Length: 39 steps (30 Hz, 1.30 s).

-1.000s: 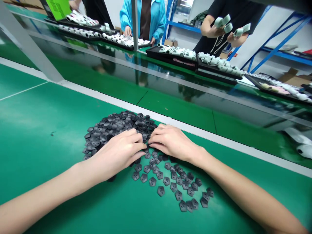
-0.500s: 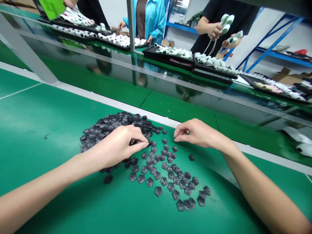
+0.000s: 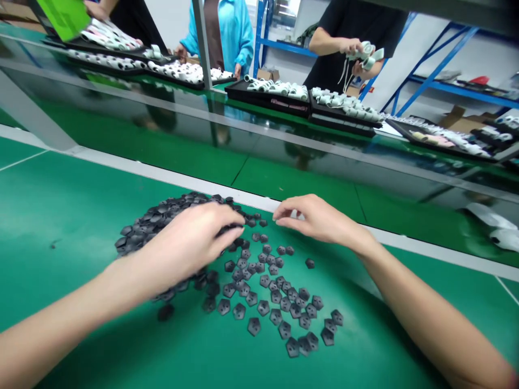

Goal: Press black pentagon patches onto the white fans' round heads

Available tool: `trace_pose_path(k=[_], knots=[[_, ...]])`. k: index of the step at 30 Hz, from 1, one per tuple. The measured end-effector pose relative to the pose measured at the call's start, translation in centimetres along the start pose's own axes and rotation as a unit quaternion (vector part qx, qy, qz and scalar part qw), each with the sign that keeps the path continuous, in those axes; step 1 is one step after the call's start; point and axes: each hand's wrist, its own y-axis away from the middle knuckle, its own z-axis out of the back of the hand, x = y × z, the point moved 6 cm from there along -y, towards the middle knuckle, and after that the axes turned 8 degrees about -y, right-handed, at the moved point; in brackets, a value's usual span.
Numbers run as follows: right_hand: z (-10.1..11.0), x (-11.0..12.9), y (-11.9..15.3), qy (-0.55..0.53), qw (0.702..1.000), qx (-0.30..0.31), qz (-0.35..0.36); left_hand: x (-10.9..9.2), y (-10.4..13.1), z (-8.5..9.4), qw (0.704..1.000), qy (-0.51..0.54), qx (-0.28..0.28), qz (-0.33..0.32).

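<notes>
A dense pile of small black pentagonal pieces (image 3: 150, 221) lies on the green table (image 3: 77, 210). Over the pile's right side is my left hand (image 3: 198, 229), its thumb and index finger slightly apart and nothing visible between them. My right hand (image 3: 310, 216) hovers near the table's far edge, right of the pile, with a gap between thumb and fingertips and nothing seen in it. Between and below the hands, many loose pentagons (image 3: 263, 308) with small holes are spread out, some overlapping. One lone piece (image 3: 310, 263) sits below my right hand.
A pale metal rail (image 3: 170, 177) runs along the table's far edge, with an upright post at left. Beyond it stand black trays (image 3: 267, 99) of white and pale green parts. Several people are behind them; one person's hands (image 3: 354, 51) hold pale green parts. Blue shelving stands behind.
My left thumb and index finger have parted slightly. My right hand's fingertips have opened a little, and one piece now lies near the far pieces between the hands. The view has shifted slightly.
</notes>
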Motion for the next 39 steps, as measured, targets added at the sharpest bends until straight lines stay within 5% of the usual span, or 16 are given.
trace_pose_path(k=[2, 6, 12, 23, 27, 31, 39], knots=[[-1.0, 0.6, -0.3, 0.012, 0.998, -0.015, 0.051, -1.7, 3.1, -0.2, 0.997, -0.044, -0.044, -0.044], [-4.3, 1.6, -0.1, 0.052, 0.99, 0.011, 0.131, -4.9, 7.0, -2.6, 0.989, -0.119, -0.03, -0.084], [-7.0, 1.2, 1.2, 0.095, 0.988, 0.08, 0.094, -6.4, 6.9, -3.5, 0.986, -0.142, 0.0, -0.089], [-7.8, 1.0, 6.8, 0.142, 0.986, 0.051, 0.074, -7.6, 8.6, -3.7, 0.981, -0.137, -0.067, -0.122], [-6.7, 2.1, 6.3, 0.13, 0.988, -0.003, 0.082, -5.1, 7.4, -1.8, 0.981, -0.145, -0.114, -0.058], [-5.3, 3.3, 2.2, 0.053, 0.991, -0.042, 0.112, -0.5, 5.6, -0.4, 0.98, -0.137, -0.14, 0.023], [-6.3, 5.2, -5.2, 0.093, 0.977, 0.017, 0.192, 2.4, 4.3, -1.9, 0.99, -0.095, -0.084, 0.055]])
